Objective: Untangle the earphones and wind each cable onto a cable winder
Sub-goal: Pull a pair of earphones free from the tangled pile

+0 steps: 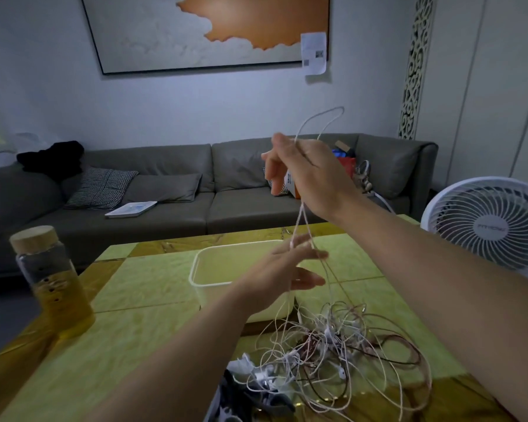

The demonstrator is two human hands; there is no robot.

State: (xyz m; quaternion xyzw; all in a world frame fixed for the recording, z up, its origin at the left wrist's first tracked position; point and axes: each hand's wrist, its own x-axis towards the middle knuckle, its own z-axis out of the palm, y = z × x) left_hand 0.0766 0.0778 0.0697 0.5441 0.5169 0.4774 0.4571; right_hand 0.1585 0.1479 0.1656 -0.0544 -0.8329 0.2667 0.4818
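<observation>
Tangle [333, 345] of earphone cables on table [134, 330], near side, just beside tub [195, 269]. One white cable [300, 214] rises from tangle. Right hand [305, 175] raised, apparently pinching cable between thumb and forefinger, loop standing above. Left hand [284, 269] lower, fingers straight, cable running between them. Bottle [52, 278] far left; fan [488, 226] right.

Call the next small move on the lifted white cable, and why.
Probably slide the left hand down the white cable toward the tangle to find where it snags. The right hand pinches the cable high, a loop standing above it; two strands run down through the open left hand and vanish into the pile on the table.
</observation>
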